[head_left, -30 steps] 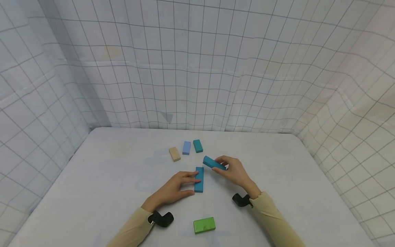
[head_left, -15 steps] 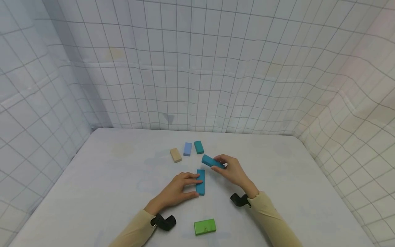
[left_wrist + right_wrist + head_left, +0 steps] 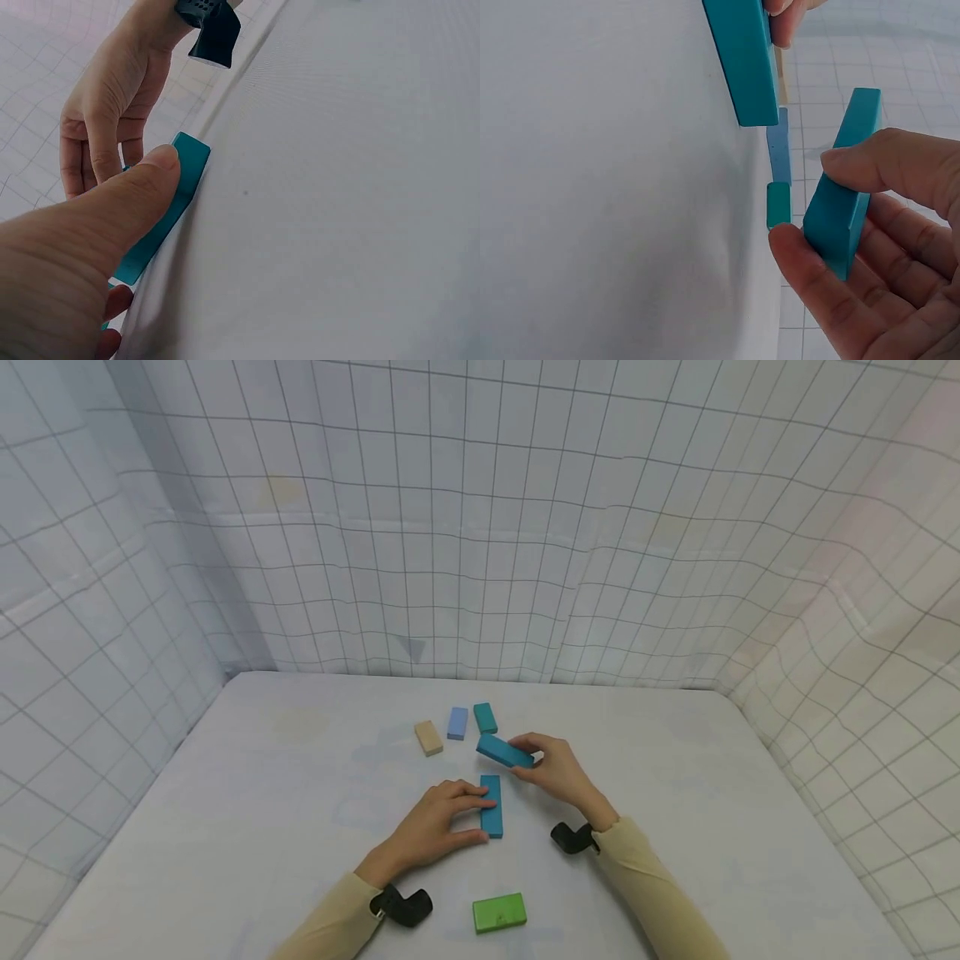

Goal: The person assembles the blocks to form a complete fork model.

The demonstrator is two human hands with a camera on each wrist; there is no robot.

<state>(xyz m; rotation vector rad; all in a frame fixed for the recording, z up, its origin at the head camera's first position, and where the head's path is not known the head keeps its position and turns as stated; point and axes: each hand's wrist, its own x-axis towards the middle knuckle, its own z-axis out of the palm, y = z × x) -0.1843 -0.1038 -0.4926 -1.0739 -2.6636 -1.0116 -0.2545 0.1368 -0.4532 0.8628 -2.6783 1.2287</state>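
My left hand (image 3: pixel 438 827) rests on a long blue block (image 3: pixel 492 822) that lies flat on the table. Two of its fingertips touch the block's top, and the thumb reaches the near left corner. In the left wrist view the thumb overlaps that block's side. A second long blue block (image 3: pixel 495 748) is pinched between the thumb and fingers of my right hand (image 3: pixel 555 772). That block is tilted, held above the table beyond the far end of the first. The right wrist view shows the thumb on one face of the held block (image 3: pixel 832 217) and fingers behind it.
Beyond the hands lie a beige block (image 3: pixel 428 737), a light blue block (image 3: pixel 457 723) and a short teal block (image 3: pixel 485 718). A green block (image 3: pixel 499 913) lies nearer, between the forearms. Gridded white curtains (image 3: pixel 480 543) hang around the white table (image 3: pixel 262 827).
The right hand has moved a little left with its blue block, toward the far end of the lying one. The left hand stays on its block; the head view has shifted slightly.
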